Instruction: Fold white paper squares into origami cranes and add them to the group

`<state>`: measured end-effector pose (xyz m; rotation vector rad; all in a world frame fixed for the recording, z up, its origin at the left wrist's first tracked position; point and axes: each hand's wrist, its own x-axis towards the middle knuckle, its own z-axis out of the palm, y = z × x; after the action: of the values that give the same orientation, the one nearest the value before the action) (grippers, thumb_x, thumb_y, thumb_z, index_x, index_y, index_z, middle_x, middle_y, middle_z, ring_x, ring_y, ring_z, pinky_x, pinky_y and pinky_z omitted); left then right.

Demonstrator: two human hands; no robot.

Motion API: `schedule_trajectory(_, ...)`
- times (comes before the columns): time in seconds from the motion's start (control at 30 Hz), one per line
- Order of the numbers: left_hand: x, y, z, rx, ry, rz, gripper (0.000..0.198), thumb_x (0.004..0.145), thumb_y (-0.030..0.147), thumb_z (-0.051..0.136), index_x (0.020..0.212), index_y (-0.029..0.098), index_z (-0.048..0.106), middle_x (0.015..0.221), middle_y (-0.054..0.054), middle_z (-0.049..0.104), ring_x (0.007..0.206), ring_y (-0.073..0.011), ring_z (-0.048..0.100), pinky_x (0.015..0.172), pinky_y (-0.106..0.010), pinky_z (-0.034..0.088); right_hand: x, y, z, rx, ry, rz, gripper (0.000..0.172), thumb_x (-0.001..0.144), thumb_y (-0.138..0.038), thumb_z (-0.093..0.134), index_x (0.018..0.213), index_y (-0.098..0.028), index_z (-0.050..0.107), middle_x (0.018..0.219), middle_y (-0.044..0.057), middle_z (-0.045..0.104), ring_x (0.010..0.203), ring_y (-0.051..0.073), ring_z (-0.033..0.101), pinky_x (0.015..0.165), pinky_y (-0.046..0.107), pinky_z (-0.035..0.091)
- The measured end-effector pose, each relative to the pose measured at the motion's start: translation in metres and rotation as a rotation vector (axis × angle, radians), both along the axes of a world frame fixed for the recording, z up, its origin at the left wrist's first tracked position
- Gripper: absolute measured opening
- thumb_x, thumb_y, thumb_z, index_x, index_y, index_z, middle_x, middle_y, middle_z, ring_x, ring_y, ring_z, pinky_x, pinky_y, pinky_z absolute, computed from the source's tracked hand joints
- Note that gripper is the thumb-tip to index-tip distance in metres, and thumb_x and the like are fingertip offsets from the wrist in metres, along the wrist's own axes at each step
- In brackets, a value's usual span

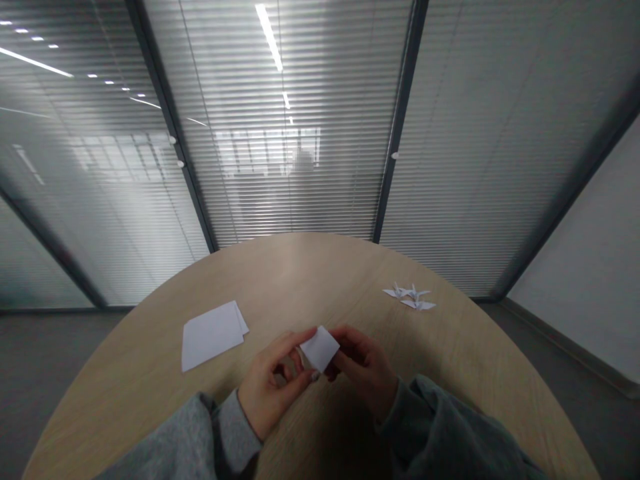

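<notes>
Between my two hands is a small white square of folded paper (320, 348), held just above the table with one corner toward me. My left hand (274, 380) grips its left side, the thumb at the lower edge and the index finger at the upper corner. On the other side, my right hand (361, 365) pinches the right corner between thumb and fingers; some of those fingers are hidden behind the paper. Several folded white paper cranes (413, 297) sit close together to the right, beyond my right hand.
A few white paper sheets (213, 335) lie overlapped on the left of the round wooden table (300, 273). Behind its far edge stands a glass partition with blinds (300, 193). A white wall (590, 267) is at the right.
</notes>
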<state>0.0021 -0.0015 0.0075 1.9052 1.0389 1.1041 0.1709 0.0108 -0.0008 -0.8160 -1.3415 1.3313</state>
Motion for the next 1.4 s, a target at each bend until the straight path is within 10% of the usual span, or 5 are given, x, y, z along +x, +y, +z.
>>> schedule_trajectory(1.4,-0.0014,0.0002,-0.0006,-0.034,-0.008,0.025,0.035,0.076,0.029,0.061,0.109,0.017,0.062,0.066,0.000,0.055,0.056,-0.0125,0.048,0.052,-0.023,0.042,-0.0012,-0.0063,-0.0072,0.095,-0.112,0.065,0.018,0.073,-0.030,0.059,0.084,-0.018,0.066,0.064,0.000,0.059,0.053,0.010,0.054,0.050,0.022,0.047)
